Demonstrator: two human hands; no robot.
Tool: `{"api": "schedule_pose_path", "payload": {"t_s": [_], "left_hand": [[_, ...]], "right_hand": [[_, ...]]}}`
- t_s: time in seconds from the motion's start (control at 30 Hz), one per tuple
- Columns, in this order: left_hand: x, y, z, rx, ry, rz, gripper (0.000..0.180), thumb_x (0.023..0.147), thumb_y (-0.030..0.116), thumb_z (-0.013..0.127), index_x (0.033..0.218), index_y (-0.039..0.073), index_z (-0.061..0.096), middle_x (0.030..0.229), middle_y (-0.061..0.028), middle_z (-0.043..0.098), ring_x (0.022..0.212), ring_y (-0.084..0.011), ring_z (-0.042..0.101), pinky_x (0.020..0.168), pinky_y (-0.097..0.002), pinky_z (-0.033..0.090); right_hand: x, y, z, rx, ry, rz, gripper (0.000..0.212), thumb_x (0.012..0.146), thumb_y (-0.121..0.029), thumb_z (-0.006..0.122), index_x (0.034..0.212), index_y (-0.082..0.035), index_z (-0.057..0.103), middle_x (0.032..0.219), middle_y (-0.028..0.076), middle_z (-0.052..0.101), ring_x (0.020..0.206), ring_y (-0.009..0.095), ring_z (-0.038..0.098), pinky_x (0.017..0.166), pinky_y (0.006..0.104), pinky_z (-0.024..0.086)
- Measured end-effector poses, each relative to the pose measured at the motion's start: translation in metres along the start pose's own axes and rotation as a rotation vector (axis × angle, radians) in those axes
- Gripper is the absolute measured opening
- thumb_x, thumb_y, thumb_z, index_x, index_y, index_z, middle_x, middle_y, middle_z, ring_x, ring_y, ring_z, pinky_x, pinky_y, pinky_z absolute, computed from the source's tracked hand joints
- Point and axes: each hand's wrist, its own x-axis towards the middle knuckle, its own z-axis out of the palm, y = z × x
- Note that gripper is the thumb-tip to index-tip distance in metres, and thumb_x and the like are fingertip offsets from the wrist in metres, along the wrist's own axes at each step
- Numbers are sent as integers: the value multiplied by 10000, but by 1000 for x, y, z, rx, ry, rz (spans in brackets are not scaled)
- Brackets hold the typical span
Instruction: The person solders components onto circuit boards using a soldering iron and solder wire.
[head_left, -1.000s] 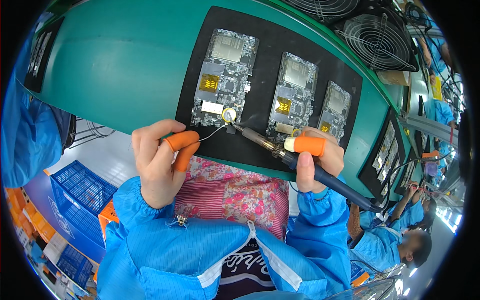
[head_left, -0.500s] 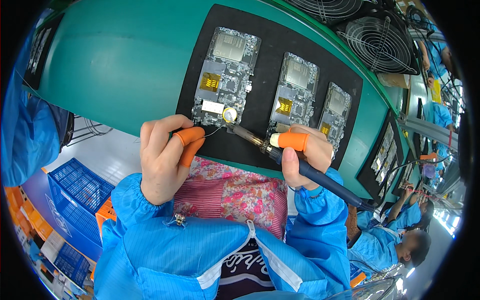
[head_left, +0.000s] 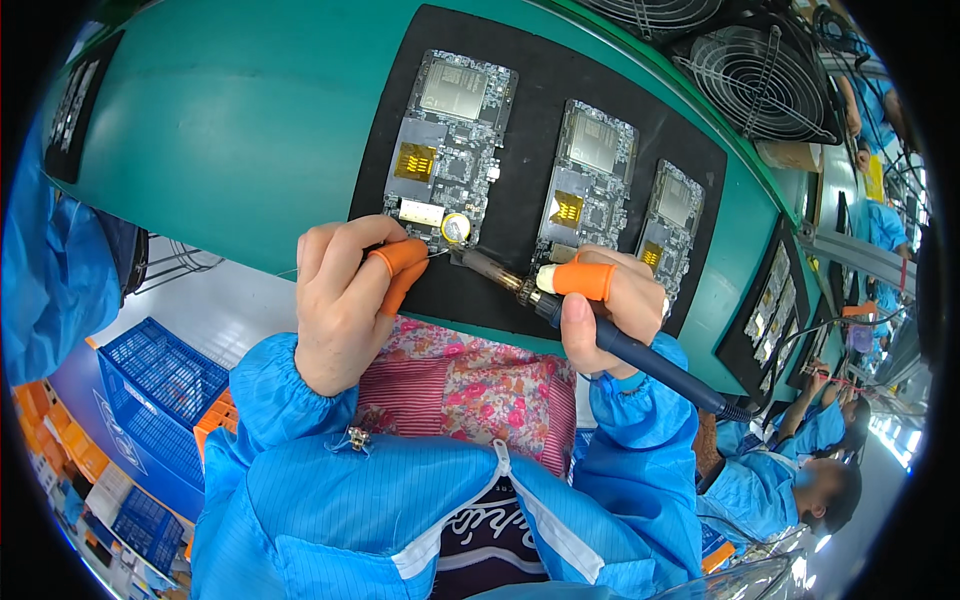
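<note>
Between orange-covered fingertips, my left hand pinches a thin solder wire at the near edge of the leftmost circuit board. My right hand grips a soldering iron with a dark blue handle; its tip is at that same edge, just below a round coin cell. Orange finger cots cover some of the fingers on both hands. Two more circuit boards, a middle one and a right one, lie on the same black mat. The exact contact point is too small to make out.
The mat rests on a green bench. Fans with wire guards stand at the back right. Another mat with boards lies farther right, near a co-worker in blue. A blue basket stands at lower left.
My left hand has shifted slightly right and up, bringing the solder wire closer to the iron's tip, with less wire showing. My right hand and the iron have barely moved.
</note>
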Motion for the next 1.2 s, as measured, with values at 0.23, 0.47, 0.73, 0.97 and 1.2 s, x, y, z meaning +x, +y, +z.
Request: {"api": "schedule_pose_path", "payload": {"t_s": [0.23,0.47,0.73,0.97,1.2], "left_hand": [[-3,8,-9,-188,54,-160,250,589,-15,742,800,21,613,931,-79,547,860,-222,502,693,-306,417],[-2,15,-12,-36,108,13,309,614,-77,709,887,7,594,990,-97,530,863,-227,517,688,-297,434],[6,47,20,-328,69,31,268,564,-20,769,771,13,602,861,-93,571,750,-234,572,607,-280,478],[11,55,39,-184,25,235,252,534,42,753,733,24,601,856,-59,598,655,-193,524,539,-292,397],[14,60,44,-149,1,236,273,526,12,773,744,31,609,834,-59,581,684,-206,527,544,-289,401]], "right_hand": [[-6,-2,-11,-28,72,-63,132,654,-49,564,720,66,567,543,134,504,427,255,508,402,307,417],[-35,-11,-45,-46,284,105,215,747,-158,549,753,53,588,553,103,510,439,202,474,436,297,392],[-72,-1,-73,-119,509,274,326,778,-263,542,744,59,582,659,133,576,537,188,519,499,278,389],[-75,1,-84,-39,273,221,222,748,-172,557,730,48,581,587,127,530,450,205,474,429,292,347],[-70,5,-84,-22,211,181,157,716,-102,543,728,49,584,533,107,496,406,201,457,391,292,334]]}}
